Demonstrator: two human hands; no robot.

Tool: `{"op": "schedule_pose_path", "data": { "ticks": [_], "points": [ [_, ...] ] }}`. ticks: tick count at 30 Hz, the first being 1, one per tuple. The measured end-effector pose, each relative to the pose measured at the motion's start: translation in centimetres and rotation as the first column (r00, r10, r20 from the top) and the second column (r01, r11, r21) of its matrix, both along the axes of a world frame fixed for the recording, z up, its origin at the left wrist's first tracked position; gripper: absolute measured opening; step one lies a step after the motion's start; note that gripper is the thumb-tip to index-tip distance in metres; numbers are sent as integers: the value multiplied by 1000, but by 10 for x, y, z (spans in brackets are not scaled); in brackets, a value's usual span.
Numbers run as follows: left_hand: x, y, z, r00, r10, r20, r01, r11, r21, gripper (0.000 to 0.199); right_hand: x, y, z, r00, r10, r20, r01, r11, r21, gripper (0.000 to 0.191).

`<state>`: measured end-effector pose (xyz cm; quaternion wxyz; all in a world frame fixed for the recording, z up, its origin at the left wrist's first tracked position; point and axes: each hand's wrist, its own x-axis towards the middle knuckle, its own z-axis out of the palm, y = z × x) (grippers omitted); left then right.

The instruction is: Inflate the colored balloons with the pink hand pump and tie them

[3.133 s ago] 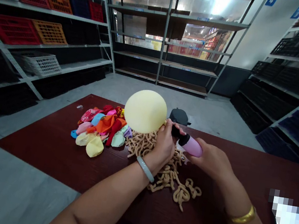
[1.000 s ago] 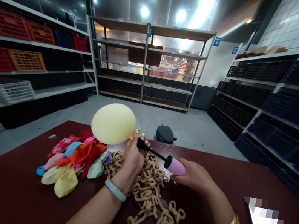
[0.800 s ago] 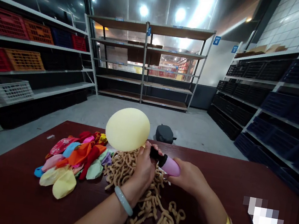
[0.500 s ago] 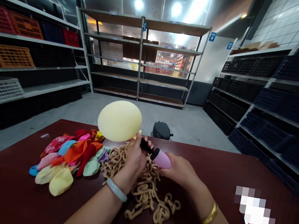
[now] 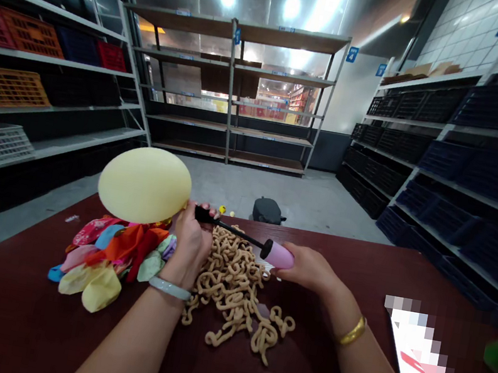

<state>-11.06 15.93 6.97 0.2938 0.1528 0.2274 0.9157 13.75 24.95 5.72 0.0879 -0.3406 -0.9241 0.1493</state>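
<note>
Side shelves [image 5: 82, 66] hold plastic crates [image 5: 10, 88], contents too dark to tell. Over the brown table's [image 5: 15, 326] left side, a yellow balloon [image 5: 145, 185] meets the left hand [image 5: 192, 237], fingers closed round an extended pump's [image 5: 243, 234] black end; the right hand's [image 5: 311, 268] fingers wrap its pink barrel.

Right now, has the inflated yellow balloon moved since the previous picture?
Yes, left: the balloon reached right of the rack's centre post; now it sits wholly left.
</note>
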Motion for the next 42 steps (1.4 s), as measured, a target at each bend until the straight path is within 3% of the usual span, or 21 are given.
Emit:
{"op": "schedule_pose_path", "data": {
  "ticks": [7,12,17,23,28,36,42],
  "points": [
    [62,15,-22,988,-152,-10,152,988,-28,25,-8,-8,-4,1000,-30,1,30,992,121,40],
    [88,13,-25,977,-211,10,211,977,-7,26,-15,-21,-4,998,-55,-20,57,987,153,43],
    [70,9,-12,981,-194,-29,194,981,-17,26,-20,-23,-5,997,-42,-57,46,996,81,44],
    [12,-1,5,1000,-27,6,28,999,-34,21,-9,-7,-2,999,6,-52,-9,997,-73,42],
    [-11,-6,6,1000,-1,13,1,1000,-6,20,1,1,-1,998,12,-59,-19,994,-104,38],
    [5,5,-6,1000,-22,6,22,1000,8,23,1,1,-2,999,9,-51,-9,1000,11,42],
    [50,13,-17,992,-122,-19,122,992,-13,26,-5,-8,1,999,-31,-42,33,998,56,42]
  ]
}}
